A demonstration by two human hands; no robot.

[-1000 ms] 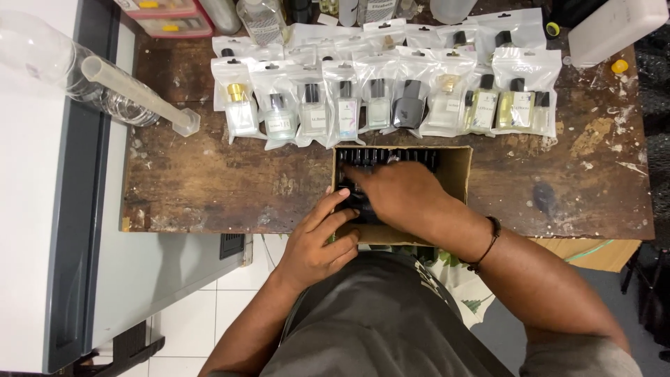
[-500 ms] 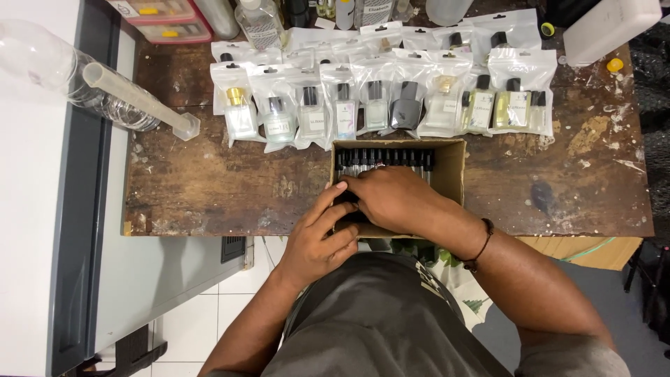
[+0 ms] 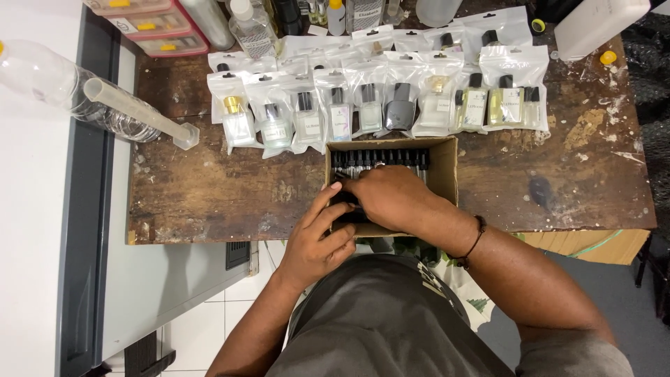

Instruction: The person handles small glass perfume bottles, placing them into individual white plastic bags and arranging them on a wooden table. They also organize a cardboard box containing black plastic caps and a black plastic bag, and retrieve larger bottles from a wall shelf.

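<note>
An open cardboard box [image 3: 447, 167] stands at the near edge of a worn wooden table [image 3: 230, 195]. A row of small black-capped bottles [image 3: 380, 158] fills its far side. My right hand [image 3: 391, 199] reaches down into the box, fingers curled over dark bottles at its near left. My left hand [image 3: 317, 241] presses against the box's near left corner, fingers spread and touching the same dark items. What exactly each hand grips is hidden by the hands.
A row of clear hanging pouches with perfume bottles [image 3: 370, 105] lies behind the box. A clear measuring cylinder [image 3: 139, 112] and a plastic bottle [image 3: 63, 87] lie at the left. Red-and-clear drawers [image 3: 150, 24], bottles and a white container [image 3: 600, 24] line the back edge.
Both hands stay at the box's near left corner; the right hand has shifted slightly inside the box. The camera view has dipped a little.
</note>
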